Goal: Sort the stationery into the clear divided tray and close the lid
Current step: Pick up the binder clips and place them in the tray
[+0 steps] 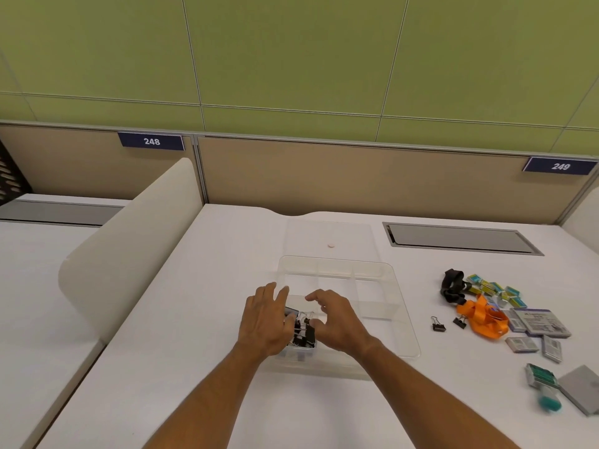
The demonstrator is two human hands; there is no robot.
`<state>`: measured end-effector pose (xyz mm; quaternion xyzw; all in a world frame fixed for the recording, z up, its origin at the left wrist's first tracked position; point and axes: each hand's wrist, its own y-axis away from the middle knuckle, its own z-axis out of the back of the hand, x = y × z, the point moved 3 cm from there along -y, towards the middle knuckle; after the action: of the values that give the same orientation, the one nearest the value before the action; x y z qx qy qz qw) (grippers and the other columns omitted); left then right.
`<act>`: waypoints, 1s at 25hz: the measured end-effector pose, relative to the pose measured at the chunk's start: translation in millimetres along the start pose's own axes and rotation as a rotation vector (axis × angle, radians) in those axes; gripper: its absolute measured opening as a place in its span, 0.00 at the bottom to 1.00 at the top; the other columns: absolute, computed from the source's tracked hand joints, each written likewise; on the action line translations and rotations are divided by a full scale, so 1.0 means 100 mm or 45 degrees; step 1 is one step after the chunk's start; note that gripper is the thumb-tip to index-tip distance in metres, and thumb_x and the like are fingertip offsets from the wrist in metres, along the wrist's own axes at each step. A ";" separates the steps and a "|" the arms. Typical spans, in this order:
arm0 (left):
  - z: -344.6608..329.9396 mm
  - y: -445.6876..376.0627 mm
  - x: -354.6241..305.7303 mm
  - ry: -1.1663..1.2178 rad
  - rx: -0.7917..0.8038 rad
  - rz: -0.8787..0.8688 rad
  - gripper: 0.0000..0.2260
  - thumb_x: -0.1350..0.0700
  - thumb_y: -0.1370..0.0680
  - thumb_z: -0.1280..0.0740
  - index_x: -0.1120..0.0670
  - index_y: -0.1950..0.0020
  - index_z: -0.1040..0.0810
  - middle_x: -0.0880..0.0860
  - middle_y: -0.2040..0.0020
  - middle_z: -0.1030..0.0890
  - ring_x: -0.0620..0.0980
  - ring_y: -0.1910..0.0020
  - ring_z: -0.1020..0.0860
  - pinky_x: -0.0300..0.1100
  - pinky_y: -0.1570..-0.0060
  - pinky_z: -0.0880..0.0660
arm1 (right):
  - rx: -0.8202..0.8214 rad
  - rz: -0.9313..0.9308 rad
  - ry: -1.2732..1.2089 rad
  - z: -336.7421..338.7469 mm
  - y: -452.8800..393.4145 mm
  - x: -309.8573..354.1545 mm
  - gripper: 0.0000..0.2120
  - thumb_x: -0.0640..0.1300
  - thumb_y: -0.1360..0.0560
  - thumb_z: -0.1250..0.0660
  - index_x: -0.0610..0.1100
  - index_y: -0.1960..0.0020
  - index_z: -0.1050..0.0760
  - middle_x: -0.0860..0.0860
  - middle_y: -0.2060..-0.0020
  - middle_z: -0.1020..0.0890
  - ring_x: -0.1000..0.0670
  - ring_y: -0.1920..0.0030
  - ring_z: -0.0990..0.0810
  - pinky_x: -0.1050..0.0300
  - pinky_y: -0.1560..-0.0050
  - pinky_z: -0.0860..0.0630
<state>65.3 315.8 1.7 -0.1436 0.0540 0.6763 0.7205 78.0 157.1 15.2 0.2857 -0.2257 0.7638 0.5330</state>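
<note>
The clear divided tray (400,288) stands open in the middle of the white desk. Its flat clear lid (327,233) lies just behind it. Both hands hover over the front-left compartment, which holds a heap of black binder clips (305,337). My left hand (264,319) pinches one black clip at the compartment's left edge. My right hand (338,319) is beside it with curled, spread fingers, the thumb down by the clips and nothing gripped. The other compartments look bare.
Right of the tray lie two loose binder clips (438,324), an orange lanyard (483,315), a black lanyard (452,285), several small staple boxes (496,288), grey boxes (538,322), a teal item (544,384) and a grey pad (580,387). A white divider (129,247) stands left.
</note>
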 end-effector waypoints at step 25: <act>-0.65 -0.43 -2.04 -0.105 0.121 -0.231 0.37 0.34 0.24 0.49 0.47 0.22 0.61 0.54 0.21 0.63 0.54 0.22 0.63 0.54 0.25 0.64 | -0.227 -0.333 0.613 1.38 0.69 -1.76 0.40 0.68 0.28 0.49 0.51 0.22 0.52 0.47 0.22 0.49 0.45 0.22 0.52 0.48 0.24 0.55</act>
<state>99.0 100.2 0.8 -0.0855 0.0430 0.6104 0.7863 87.1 -76.1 -5.2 0.0748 -0.1201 0.7117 0.6881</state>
